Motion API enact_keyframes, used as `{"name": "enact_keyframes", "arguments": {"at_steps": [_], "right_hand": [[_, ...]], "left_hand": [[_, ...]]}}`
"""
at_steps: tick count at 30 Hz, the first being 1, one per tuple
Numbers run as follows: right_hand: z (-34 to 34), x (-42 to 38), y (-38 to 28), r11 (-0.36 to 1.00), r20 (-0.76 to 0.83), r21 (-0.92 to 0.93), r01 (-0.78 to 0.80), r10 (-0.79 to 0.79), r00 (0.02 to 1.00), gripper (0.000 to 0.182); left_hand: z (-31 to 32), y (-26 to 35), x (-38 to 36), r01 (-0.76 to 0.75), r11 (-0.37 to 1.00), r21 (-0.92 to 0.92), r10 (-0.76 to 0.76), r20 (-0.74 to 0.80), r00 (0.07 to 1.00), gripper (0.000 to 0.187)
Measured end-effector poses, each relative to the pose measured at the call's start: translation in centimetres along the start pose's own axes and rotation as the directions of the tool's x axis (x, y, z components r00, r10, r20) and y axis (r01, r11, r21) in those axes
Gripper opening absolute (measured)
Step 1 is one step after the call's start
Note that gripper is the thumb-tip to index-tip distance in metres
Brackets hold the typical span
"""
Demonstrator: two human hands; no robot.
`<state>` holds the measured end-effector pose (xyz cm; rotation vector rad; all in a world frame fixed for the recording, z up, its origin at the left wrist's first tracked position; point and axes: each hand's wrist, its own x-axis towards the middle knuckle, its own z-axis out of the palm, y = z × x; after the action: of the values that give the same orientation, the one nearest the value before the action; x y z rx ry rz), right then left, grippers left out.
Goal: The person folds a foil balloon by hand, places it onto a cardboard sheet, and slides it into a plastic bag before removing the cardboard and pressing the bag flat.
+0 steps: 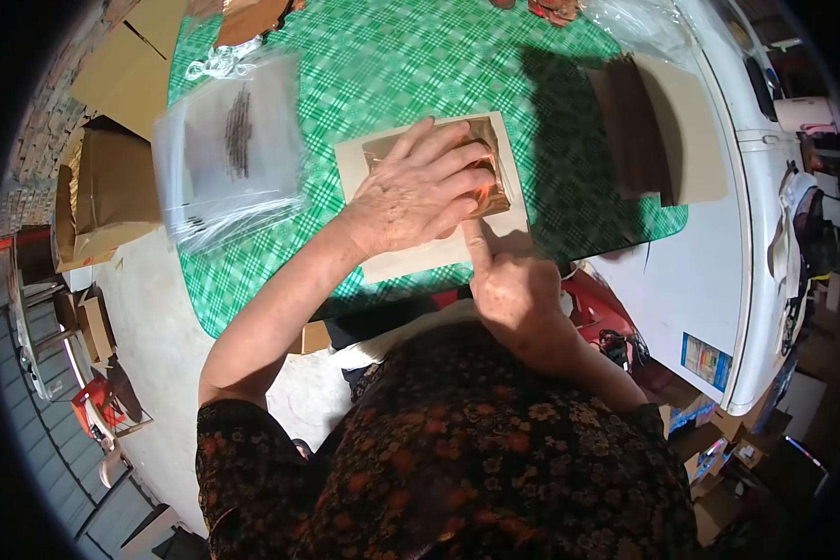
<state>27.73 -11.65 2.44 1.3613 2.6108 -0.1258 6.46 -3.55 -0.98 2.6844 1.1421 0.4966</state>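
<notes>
A pale rectangular card (401, 264) lies on the green checked tablecloth (411, 65) in front of me. On it sits a shiny copper-coloured foil piece (500, 198). My left hand (420, 191) lies flat over the foil with its fingers spread, hiding much of it. Below, my right hand (515, 289) touches the card near the foil's lower edge with the index finger stretched out. Its other fingers are curled, and nothing shows in them.
To the left is a stack of clear plastic sleeves (233, 149). Brown card sheets (667, 131) lie at the right, by a white appliance (709, 252). Cardboard boxes (112, 196) stand at the far left. Copper-coloured pieces (252, 21) lie at the table's far edge.
</notes>
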Motion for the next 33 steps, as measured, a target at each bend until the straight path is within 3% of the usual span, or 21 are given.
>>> {"name": "enact_keyframes", "arguments": {"at_steps": [3,6,10,14,17,18,25,31,33], "right_hand": [[1.0,-0.2,0.2,1.0,-0.094,0.022,0.003,-0.001,0.996,0.088],[0.2,-1.2,0.5,0.978,-0.145,0.193,0.083,-0.055,0.988,0.089],[0.5,-1.8,0.0,0.956,-0.423,0.132,0.262,-0.184,0.887,0.087],[0.5,-1.2,-0.9,0.958,-0.35,0.184,0.218,-0.144,0.926,0.086],[-0.2,0.0,-1.8,0.981,-0.134,0.178,0.073,-0.05,0.99,0.083],[0.1,0.5,-2.0,0.967,-0.077,0.252,0.039,-0.02,0.997,0.081],[-0.2,2.1,-2.2,0.99,0.0,0.141,-0.016,0.017,1.0,0.078],[-0.5,1.8,-0.9,0.971,0.205,0.224,-0.089,0.043,0.978,0.075],[-0.1,1.6,-0.7,0.968,0.161,0.24,-0.074,0.035,0.986,0.078]], "left_hand": [[0.1,0.0,0.0,0.002,1.0,-0.004,-0.002,0.007,1.0,0.042],[0.2,-0.2,0.0,0.018,1.0,-0.015,-0.018,0.016,1.0,0.043],[0.5,-0.4,0.1,0.04,0.999,-0.003,-0.04,0.046,0.998,0.048],[0.7,-0.3,0.1,0.046,0.999,-0.02,-0.046,0.013,0.999,0.049],[0.4,-0.4,0.1,0.063,0.995,-0.074,-0.06,0.03,0.998,0.048],[0.4,-0.5,0.1,0.065,0.994,-0.09,-0.062,0.032,0.998,0.048],[0.6,-0.4,0.1,0.066,0.996,-0.06,-0.063,0.042,0.997,0.048],[-0.1,0.1,0.2,0.04,0.999,0.012,-0.041,0.057,0.998,0.045],[0.0,0.1,0.1,0.028,0.998,0.053,-0.031,0.048,0.998,0.045]]}}
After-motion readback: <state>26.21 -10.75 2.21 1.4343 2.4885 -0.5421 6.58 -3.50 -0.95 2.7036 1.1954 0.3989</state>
